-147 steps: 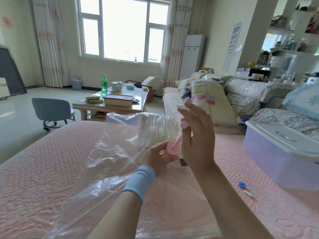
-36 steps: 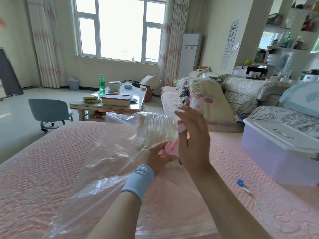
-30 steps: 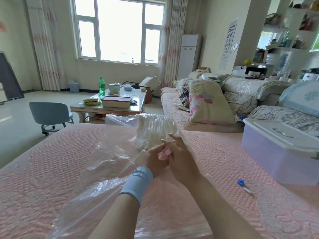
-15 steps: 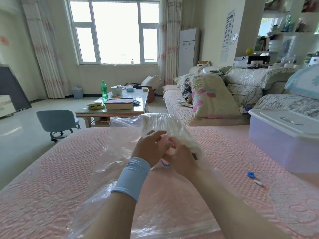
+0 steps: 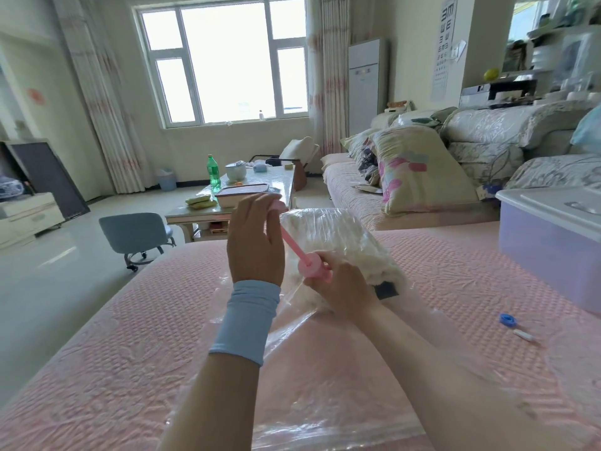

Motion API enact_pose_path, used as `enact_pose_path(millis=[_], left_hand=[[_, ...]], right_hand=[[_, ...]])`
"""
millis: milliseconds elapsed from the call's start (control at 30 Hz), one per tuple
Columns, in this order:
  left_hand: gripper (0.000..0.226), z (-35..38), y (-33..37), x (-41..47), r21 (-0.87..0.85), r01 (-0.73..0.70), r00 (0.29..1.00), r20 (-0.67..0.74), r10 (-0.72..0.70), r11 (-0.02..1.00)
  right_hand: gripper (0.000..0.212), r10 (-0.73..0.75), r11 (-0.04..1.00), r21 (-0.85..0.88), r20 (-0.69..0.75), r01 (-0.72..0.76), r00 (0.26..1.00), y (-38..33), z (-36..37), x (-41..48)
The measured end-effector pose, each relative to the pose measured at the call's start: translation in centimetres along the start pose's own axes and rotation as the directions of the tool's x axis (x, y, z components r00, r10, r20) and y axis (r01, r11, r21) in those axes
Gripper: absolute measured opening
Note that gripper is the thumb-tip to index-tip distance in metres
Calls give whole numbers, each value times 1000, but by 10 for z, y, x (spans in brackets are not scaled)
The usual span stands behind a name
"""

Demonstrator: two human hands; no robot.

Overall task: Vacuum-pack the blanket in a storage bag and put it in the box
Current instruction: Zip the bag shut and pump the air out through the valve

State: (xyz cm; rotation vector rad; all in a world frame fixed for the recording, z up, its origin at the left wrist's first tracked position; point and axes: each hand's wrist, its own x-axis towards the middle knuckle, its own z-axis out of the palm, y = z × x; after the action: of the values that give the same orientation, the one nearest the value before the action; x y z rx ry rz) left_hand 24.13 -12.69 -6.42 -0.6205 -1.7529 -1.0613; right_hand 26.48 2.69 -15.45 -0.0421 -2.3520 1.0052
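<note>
Blanket (image 5: 331, 242), white and fluffy, sits bunched inside the clear storage bag (image 5: 325, 402), whose crinkled plastic lies close against it. The right hand (image 5: 341, 289) rests on the near end of that bundle, its fingers curled around the round body of a pink hand pump (image 5: 312, 266) that stands against the plastic. From this grip a thin pink rod (image 5: 290, 239) slants up and to the left to the plunger handle (image 5: 277, 206). The left hand (image 5: 255, 245), raised above and left of the right one, has its fingers closed on that handle, with its back turned to the camera. A pale blue wrist sleeve (image 5: 247, 320) covers the left wrist. Just right of the right hand's grip, a small dark tag (image 5: 385, 289) shows at the edge of the bundle. Below the grip, the flat part of the bag spreads toward the person under both forearms, across a pink quilted bed cover (image 5: 97, 369). To the right of the grip and a little nearer, a blue cap (image 5: 508, 319) and a small white piece (image 5: 523, 336) lie just beside each other on the cover. Well to the right of both hands stands the box (image 5: 549, 249), translucent lilac with its white lid on. Beyond the left hand's grip are a low table (image 5: 192, 216) with a green bottle (image 5: 213, 172), and farther left a blue-grey chair (image 5: 133, 232).
</note>
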Motion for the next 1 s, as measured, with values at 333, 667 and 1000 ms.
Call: enact_pose_path(millis=[333, 667, 1000], left_hand=[[16, 5, 3, -3, -72, -42, 981, 188, 55, 997], [24, 39, -13, -41, -64, 157, 864, 493, -106, 985], [21, 18, 10, 14, -138, -33, 998, -60, 25, 990]], right_hand=[[44, 33, 998, 61, -23, -32, 999, 4, -4, 4], [44, 43, 994, 100, 31, -46, 999, 10, -6, 9], [42, 66, 988, 137, 69, -75, 995, 15, -12, 13]])
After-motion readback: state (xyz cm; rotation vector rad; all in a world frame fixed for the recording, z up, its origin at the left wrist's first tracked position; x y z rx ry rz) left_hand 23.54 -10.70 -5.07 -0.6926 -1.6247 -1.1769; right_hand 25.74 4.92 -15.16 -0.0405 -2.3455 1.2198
